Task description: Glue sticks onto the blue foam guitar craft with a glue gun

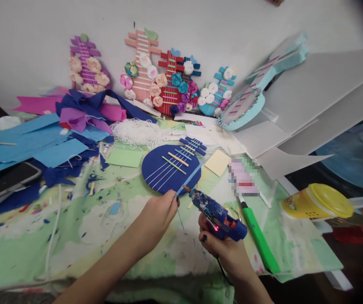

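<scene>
My left hand [160, 215] is closed, pinching the lower end of a narrow light-blue strip [195, 172] that slants up to the right. In my right hand [222, 249] is a blue glue gun [217, 213], smeared with residue and showing a lit red light. Its nozzle is right at the strip, near my left fingertips; I cannot tell whether they touch. Just beyond lies a dark blue toy lute [156, 164] with white strings and several coloured crossbars on its neck and body. The strip overlaps the lute's right edge from my viewpoint.
Several decorated toy lutes [168, 84] lean on the wall. Tangled white cord [138, 133], blue sheets [46, 131] and a phone [6, 181] lie left. A green-handled cutter [259, 236], a yellow-lidded tub [317, 202] and white boards [320, 93] are right. Scraps dot the cloth.
</scene>
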`<action>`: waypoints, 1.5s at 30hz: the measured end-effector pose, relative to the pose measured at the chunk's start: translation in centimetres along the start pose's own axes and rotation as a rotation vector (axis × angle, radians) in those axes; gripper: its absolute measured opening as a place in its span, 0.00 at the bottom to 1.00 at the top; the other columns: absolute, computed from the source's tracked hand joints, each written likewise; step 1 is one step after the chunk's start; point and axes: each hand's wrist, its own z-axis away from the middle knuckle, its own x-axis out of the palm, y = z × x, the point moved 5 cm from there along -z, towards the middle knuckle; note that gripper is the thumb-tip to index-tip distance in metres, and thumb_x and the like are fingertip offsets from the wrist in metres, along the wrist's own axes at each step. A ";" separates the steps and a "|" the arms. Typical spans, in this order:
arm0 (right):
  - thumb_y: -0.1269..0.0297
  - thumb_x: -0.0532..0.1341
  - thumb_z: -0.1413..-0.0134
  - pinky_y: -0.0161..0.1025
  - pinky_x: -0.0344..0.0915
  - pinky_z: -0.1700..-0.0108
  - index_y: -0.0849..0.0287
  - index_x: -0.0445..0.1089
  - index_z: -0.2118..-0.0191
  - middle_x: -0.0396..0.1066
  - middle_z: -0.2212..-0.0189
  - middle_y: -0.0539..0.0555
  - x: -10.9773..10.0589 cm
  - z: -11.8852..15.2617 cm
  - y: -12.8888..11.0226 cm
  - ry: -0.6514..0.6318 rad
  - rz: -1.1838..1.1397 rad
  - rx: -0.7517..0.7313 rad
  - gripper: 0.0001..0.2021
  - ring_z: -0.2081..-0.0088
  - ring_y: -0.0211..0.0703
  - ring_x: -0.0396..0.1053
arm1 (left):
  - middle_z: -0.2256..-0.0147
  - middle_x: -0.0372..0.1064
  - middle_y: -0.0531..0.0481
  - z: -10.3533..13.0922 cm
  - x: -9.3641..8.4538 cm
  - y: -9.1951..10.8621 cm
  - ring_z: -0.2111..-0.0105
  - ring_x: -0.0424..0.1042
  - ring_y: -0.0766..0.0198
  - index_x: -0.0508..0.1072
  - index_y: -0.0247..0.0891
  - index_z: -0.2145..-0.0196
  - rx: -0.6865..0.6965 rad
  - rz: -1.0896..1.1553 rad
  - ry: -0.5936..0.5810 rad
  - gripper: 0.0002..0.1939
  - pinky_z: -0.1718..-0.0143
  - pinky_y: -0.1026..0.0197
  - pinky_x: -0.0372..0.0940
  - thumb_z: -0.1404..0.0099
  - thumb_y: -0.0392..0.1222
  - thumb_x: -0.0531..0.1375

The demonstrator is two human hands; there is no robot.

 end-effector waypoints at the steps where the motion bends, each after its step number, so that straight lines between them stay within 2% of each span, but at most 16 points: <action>1: 0.53 0.68 0.57 0.30 0.47 0.82 0.59 0.61 0.72 0.53 0.81 0.44 0.0 0.0 0.0 -0.003 0.006 0.008 0.18 0.81 0.29 0.48 | 0.76 0.64 0.51 0.1 -0.1 0.1 0.76 0.64 0.60 0.60 0.41 0.70 0.008 -0.004 0.006 0.14 0.73 0.60 0.54 0.32 0.44 0.40; 6: 0.53 0.68 0.58 0.30 0.47 0.82 0.58 0.62 0.73 0.54 0.81 0.44 -0.1 0.0 0.0 0.035 0.025 -0.008 0.18 0.81 0.30 0.48 | 0.76 0.64 0.51 0.4 -0.2 0.3 0.75 0.65 0.61 0.60 0.41 0.70 0.023 0.004 0.009 0.14 0.73 0.60 0.53 0.31 0.44 0.40; 16: 0.55 0.67 0.54 0.31 0.46 0.81 0.59 0.62 0.71 0.52 0.81 0.43 -0.9 -0.3 0.4 0.009 -0.023 -0.015 0.16 0.82 0.29 0.47 | 0.75 0.64 0.51 0.6 -0.2 0.6 0.76 0.64 0.61 0.58 0.41 0.71 -0.029 -0.016 -0.028 0.14 0.73 0.60 0.53 0.32 0.45 0.40; 23: 0.56 0.70 0.59 0.32 0.50 0.82 0.57 0.66 0.68 0.56 0.81 0.46 -1.8 0.2 0.6 0.138 -0.004 -0.055 0.15 0.81 0.32 0.51 | 0.76 0.63 0.51 0.4 0.0 0.3 0.76 0.63 0.61 0.57 0.41 0.71 -0.020 -0.065 -0.009 0.13 0.73 0.60 0.51 0.32 0.44 0.40; 29: 0.59 0.70 0.59 0.31 0.48 0.82 0.57 0.66 0.65 0.58 0.80 0.46 -0.8 0.3 1.1 0.070 -0.023 -0.065 0.16 0.81 0.31 0.51 | 0.78 0.61 0.53 0.4 -0.2 0.7 0.78 0.61 0.63 0.56 0.42 0.73 0.005 -0.071 0.020 0.12 0.75 0.60 0.50 0.32 0.43 0.41; 33: 0.57 0.69 0.57 0.31 0.46 0.82 0.58 0.64 0.68 0.58 0.78 0.46 -1.4 -0.5 1.3 0.081 -0.089 -0.061 0.16 0.82 0.29 0.50 | 0.78 0.62 0.53 0.6 -0.2 0.9 0.79 0.62 0.63 0.56 0.41 0.73 0.007 -0.064 0.013 0.13 0.76 0.61 0.51 0.32 0.43 0.41; 39: 0.56 0.68 0.54 0.31 0.44 0.81 0.59 0.64 0.69 0.56 0.78 0.45 -1.7 -0.7 1.8 -0.027 -0.124 -0.073 0.15 0.81 0.29 0.49 | 0.78 0.62 0.53 0.6 -0.1 0.9 0.79 0.62 0.64 0.58 0.41 0.72 0.032 -0.078 0.022 0.12 0.76 0.61 0.51 0.32 0.42 0.42; 45: 0.55 0.68 0.55 0.31 0.40 0.83 0.59 0.65 0.67 0.56 0.78 0.45 -2.3 -1.1 1.4 0.056 -0.175 -0.102 0.15 0.83 0.28 0.46 | 0.76 0.65 0.51 0.9 0.2 0.8 0.76 0.66 0.61 0.59 0.41 0.70 0.038 -0.109 -0.016 0.13 0.74 0.61 0.53 0.32 0.42 0.40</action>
